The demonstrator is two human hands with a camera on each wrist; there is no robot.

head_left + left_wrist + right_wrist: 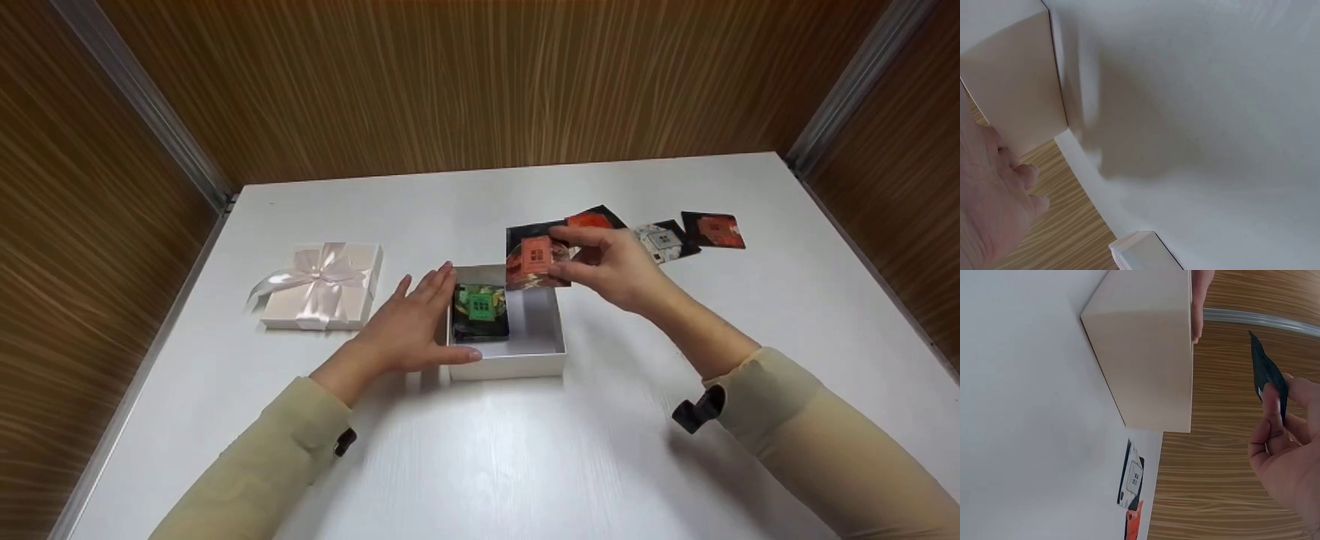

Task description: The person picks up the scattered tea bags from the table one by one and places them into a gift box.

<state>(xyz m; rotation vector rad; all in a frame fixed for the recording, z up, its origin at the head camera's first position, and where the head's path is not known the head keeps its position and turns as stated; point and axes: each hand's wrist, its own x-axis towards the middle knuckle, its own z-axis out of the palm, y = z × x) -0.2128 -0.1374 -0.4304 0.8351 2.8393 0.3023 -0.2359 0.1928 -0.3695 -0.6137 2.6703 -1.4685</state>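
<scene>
In the head view, my right hand (pixel 626 266) pinches a dark square packet with a red label (pixel 534 255) by its right edge, over the back of a white open box (pixel 510 366). The right wrist view shows this packet (pixel 1266 374) edge-on between thumb and fingers, raised above the box's rim. My left hand (pixel 412 322) rests against the box's left side, fingers extended along it and thumb lying over the front rim. Inside, at the left, lies a packet with a green label (pixel 480 307); the box's right part shows its pale bottom.
A pale lid with a satin ribbon bow (pixel 322 285) lies left of the box. To the right lie a packet with an orange-red label (pixel 592 217), a white-patterned packet (pixel 665 240) and another red one (pixel 714 229). Wood-grain panels (pixel 480 82) enclose the white table (pixel 480 465).
</scene>
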